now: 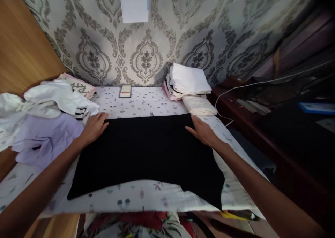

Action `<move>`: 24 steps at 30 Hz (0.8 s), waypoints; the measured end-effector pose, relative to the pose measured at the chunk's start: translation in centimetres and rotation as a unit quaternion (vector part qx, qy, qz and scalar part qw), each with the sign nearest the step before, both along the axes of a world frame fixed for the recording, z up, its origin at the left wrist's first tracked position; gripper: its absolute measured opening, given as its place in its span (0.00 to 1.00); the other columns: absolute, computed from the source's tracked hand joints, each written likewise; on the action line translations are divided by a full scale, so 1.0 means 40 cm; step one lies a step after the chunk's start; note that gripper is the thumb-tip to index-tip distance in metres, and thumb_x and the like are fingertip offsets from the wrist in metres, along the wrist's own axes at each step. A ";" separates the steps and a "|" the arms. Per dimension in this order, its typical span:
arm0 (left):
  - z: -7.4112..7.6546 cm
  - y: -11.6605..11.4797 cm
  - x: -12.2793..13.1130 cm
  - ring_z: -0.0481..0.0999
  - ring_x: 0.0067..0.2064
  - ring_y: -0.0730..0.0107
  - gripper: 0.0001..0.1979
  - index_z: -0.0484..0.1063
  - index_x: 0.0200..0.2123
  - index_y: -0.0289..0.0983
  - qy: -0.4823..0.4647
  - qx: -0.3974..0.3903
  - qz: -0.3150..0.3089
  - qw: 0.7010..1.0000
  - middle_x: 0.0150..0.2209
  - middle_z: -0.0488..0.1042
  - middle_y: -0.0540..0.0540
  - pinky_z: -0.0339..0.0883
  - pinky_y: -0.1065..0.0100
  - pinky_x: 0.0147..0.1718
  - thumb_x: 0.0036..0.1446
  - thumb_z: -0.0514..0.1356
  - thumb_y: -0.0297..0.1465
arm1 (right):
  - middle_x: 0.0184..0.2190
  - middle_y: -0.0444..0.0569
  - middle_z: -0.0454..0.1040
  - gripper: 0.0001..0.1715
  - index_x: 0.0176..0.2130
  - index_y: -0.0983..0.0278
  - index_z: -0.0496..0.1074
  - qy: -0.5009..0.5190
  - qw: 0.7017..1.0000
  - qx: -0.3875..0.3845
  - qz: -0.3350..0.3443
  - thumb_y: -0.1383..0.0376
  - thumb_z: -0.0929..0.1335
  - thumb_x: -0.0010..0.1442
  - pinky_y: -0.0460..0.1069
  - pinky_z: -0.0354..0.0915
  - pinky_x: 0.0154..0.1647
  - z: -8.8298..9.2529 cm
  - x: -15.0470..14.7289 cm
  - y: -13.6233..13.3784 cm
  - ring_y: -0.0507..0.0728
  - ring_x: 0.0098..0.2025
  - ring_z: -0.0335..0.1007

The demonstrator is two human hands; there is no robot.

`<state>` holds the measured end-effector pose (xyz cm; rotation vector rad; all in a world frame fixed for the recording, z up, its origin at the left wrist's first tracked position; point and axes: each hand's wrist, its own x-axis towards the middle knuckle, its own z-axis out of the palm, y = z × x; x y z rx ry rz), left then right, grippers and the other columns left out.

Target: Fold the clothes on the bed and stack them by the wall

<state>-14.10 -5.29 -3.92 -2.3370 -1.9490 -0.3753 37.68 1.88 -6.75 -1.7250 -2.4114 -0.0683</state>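
Observation:
A black garment (146, 151) lies spread over the patterned white sheet, its exact kind unclear. Its far edge runs almost straight, while the near edge curves inward with a point at each side. At the far left corner rests my left hand (95, 126), fingers stretched and thumb apart, touching the fabric. My right hand (202, 129) lies on the far right corner, thumb spread from the fingers; some fingertips are hard to see. Neither hand visibly grips the cloth.
On the left sit a loose lilac garment (49, 137) and crumpled white clothes (54, 97). A folded white stack (190, 79) stands back right, with a cream folded cloth (199, 105) before it. A small framed card (125, 91) lies near the wall. A white cable (251, 83) crosses the right.

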 end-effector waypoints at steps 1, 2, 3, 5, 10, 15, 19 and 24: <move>-0.004 -0.010 0.018 0.64 0.65 0.49 0.26 0.63 0.62 0.32 -0.008 0.005 -0.007 1.000 0.63 0.66 0.32 0.56 0.50 0.64 0.67 0.46 0.39 | 0.69 0.68 0.56 0.42 0.70 0.72 0.52 -0.002 1.000 0.008 -0.006 0.50 0.60 0.68 0.66 0.56 0.68 0.012 -0.015 -0.012 0.70 0.71 0.51; -0.007 -0.015 0.041 0.61 0.68 0.50 0.27 0.60 0.64 0.32 -0.017 0.003 -0.014 1.000 0.66 0.63 0.32 0.53 0.49 0.66 0.68 0.45 0.40 | 0.70 0.67 0.54 0.41 0.71 0.71 0.51 -0.002 1.000 0.020 -0.003 0.50 0.60 0.69 0.68 0.53 0.68 0.026 -0.039 -0.023 0.71 0.72 0.48; -0.009 -0.015 0.070 0.58 0.70 0.52 0.28 0.58 0.66 0.32 -0.026 -0.006 -0.020 0.999 0.68 0.61 0.33 0.50 0.48 0.67 0.69 0.44 0.40 | 0.71 0.65 0.52 0.40 0.71 0.69 0.51 0.001 0.999 0.032 0.010 0.51 0.59 0.69 0.69 0.50 0.69 0.041 -0.072 -0.033 0.70 0.73 0.45; -0.013 0.004 0.149 0.53 0.72 0.54 0.29 0.54 0.68 0.34 -0.037 -0.034 -0.040 0.998 0.70 0.58 0.36 0.46 0.48 0.69 0.70 0.42 0.41 | 0.72 0.61 0.51 0.35 0.71 0.66 0.53 0.009 0.997 0.041 0.058 0.54 0.57 0.71 0.68 0.46 0.71 0.070 -0.162 -0.042 0.68 0.74 0.42; -0.021 0.093 0.388 0.44 0.74 0.54 0.34 0.47 0.72 0.32 -0.029 -0.104 -0.168 0.980 0.74 0.47 0.35 0.39 0.51 0.70 0.71 0.39 0.46 | 0.72 0.59 0.54 0.32 0.70 0.68 0.57 0.003 0.985 -0.018 0.174 0.58 0.54 0.73 0.64 0.43 0.73 0.090 -0.365 -0.009 0.63 0.74 0.43; -0.046 0.089 0.381 0.42 0.75 0.51 0.42 0.47 0.72 0.29 0.008 -0.136 -0.137 0.981 0.74 0.44 0.31 0.38 0.46 0.70 0.68 0.40 0.54 | 0.72 0.56 0.53 0.32 0.71 0.61 0.56 0.004 0.988 -0.079 0.135 0.54 0.54 0.73 0.68 0.47 0.70 0.033 -0.352 0.030 0.64 0.74 0.45; -0.060 0.005 0.146 0.45 0.74 0.48 0.43 0.50 0.71 0.28 0.038 -0.098 0.012 0.994 0.73 0.48 0.30 0.43 0.44 0.69 0.67 0.40 0.55 | 0.72 0.54 0.52 0.35 0.71 0.59 0.55 0.015 0.989 -0.067 0.131 0.49 0.53 0.73 0.68 0.46 0.71 0.005 -0.320 0.039 0.65 0.74 0.43; -0.076 -0.063 -0.055 0.50 0.73 0.45 0.44 0.55 0.67 0.20 0.085 -0.064 0.094 0.990 0.70 0.54 0.23 0.49 0.48 0.68 0.66 0.43 0.54 | 0.72 0.54 0.52 0.36 0.71 0.60 0.55 0.006 0.989 -0.071 0.126 0.48 0.52 0.73 0.67 0.45 0.71 0.015 -0.330 0.034 0.64 0.74 0.43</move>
